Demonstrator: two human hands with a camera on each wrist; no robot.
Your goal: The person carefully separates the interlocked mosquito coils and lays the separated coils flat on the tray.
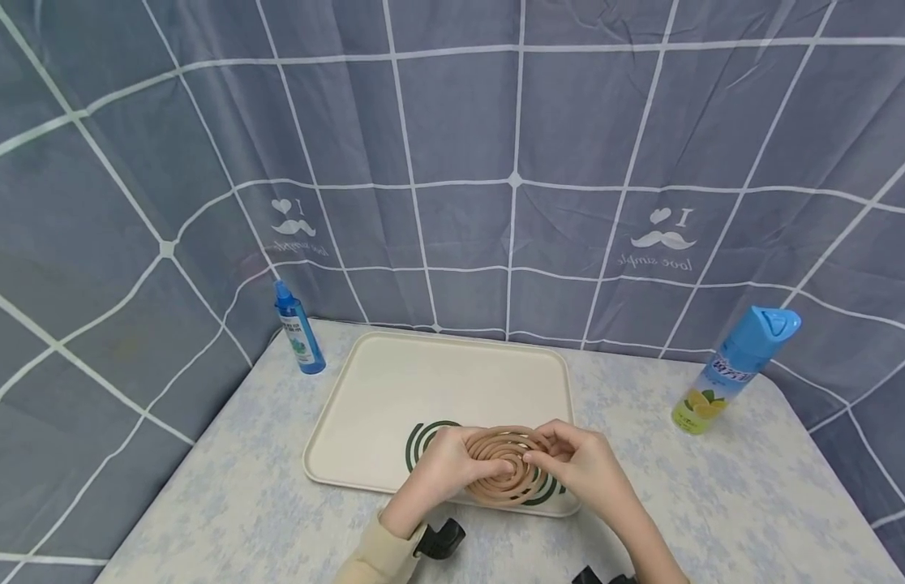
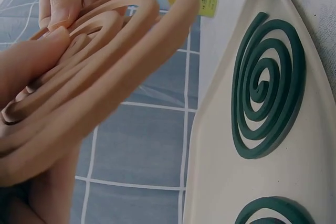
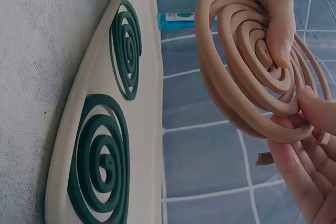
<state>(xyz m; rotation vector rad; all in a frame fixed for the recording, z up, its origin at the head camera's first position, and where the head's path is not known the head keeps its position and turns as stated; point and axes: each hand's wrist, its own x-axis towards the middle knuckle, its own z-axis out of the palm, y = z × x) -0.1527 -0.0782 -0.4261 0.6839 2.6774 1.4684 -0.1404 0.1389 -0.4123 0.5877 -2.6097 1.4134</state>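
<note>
Both hands hold a brown mosquito coil (image 1: 496,492) over the near edge of a cream tray (image 1: 438,381). In the right wrist view the coil (image 3: 223,100) shows overlapping layers of spiral, with an end poking out below. My left hand (image 1: 447,462) grips its left side, thumb pressed near the spiral's centre. My right hand (image 1: 580,464) pinches the right edge between thumb and fingers. On the tray, partly covered by the hands in the head view, lie two green mosquito coils, one at left (image 3: 124,150) and one at right (image 2: 299,72).
A blue spray bottle (image 1: 299,332) stands behind the tray's left side. To the right is a blue and yellow-green spray can (image 1: 730,373) with a lemon print. A grey-blue curtain (image 1: 467,227) with white lines hangs behind the pale patterned table (image 1: 241,487).
</note>
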